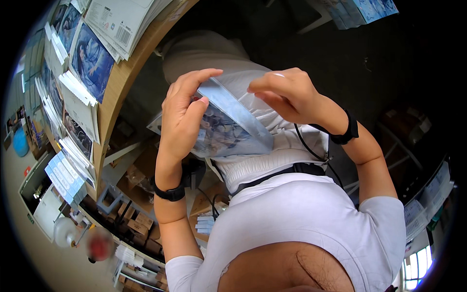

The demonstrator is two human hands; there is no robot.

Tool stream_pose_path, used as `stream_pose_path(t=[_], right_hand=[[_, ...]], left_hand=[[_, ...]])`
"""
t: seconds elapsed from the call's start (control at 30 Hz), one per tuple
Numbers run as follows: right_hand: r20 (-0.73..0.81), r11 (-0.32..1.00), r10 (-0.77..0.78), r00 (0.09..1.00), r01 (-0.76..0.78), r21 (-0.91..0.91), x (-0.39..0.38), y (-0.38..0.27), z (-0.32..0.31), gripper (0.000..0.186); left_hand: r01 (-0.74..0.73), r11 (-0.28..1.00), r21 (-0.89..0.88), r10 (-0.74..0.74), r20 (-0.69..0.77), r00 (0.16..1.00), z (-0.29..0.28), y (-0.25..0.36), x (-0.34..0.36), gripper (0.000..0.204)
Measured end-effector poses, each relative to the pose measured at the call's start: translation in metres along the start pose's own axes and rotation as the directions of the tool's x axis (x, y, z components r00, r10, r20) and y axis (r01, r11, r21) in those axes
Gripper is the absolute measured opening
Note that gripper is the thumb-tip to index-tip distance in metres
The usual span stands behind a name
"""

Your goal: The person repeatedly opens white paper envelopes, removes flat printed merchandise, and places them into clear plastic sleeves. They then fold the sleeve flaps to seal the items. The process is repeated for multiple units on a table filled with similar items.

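Observation:
A light-blue box [228,134] with an illustrated front rests over my lap, with a paler blue band along its upper right side. Its surface looks glossy. My left hand [182,114] grips it at the left edge, thumb and fingers curved round the upper corner. To the right of the box, and apart from it, my right hand [292,95] is raised with the fingers bent in and pressed together. Whether anything small is pinched there is hidden.
At the left, a wooden tabletop [124,90] bears stacks of illustrated packets [90,61] and a light-blue box [65,177]. Cardboard boxes [141,219] lie below it. Another blue illustrated box [360,12] is at the far right. A cable [306,141] hangs by my waist.

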State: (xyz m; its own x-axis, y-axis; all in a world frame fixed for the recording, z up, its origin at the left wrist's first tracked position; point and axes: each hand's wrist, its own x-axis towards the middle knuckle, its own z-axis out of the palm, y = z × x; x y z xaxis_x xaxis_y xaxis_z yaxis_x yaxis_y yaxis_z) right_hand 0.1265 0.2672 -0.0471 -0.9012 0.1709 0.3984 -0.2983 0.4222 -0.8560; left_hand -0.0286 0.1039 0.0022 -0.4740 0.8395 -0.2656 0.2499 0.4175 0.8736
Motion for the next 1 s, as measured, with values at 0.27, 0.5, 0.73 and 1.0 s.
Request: stream_pose_path(t=[0.27,0.5,0.73,1.0], right_hand=[[0.292,0.940,0.298,0.909,-0.226,-0.257,0.034,-0.010,0.001,0.031],[0.441,0.916,0.396,0.806,-0.315,-0.247,0.057,-0.008,0.014,0.040],[0.583,0.892,0.307,0.752,-0.440,0.098,0.060,0.006,0.010,0.037],[0.473,0.830,0.452,0.757,-0.551,0.088,0.045,0.003,0.010,0.024]], left_hand=[[0.005,1.000,0.023,-0.005,-0.008,1.000,0.004,0.002,-0.001,0.047],[-0.018,0.998,0.060,0.019,-0.013,1.000,0.004,-0.005,-0.006,0.048],[-0.030,0.997,0.077,0.030,-0.005,1.000,0.003,-0.006,-0.010,0.048],[-0.004,0.996,0.086,0.005,-0.011,1.000,0.005,-0.003,-0.012,0.043]])
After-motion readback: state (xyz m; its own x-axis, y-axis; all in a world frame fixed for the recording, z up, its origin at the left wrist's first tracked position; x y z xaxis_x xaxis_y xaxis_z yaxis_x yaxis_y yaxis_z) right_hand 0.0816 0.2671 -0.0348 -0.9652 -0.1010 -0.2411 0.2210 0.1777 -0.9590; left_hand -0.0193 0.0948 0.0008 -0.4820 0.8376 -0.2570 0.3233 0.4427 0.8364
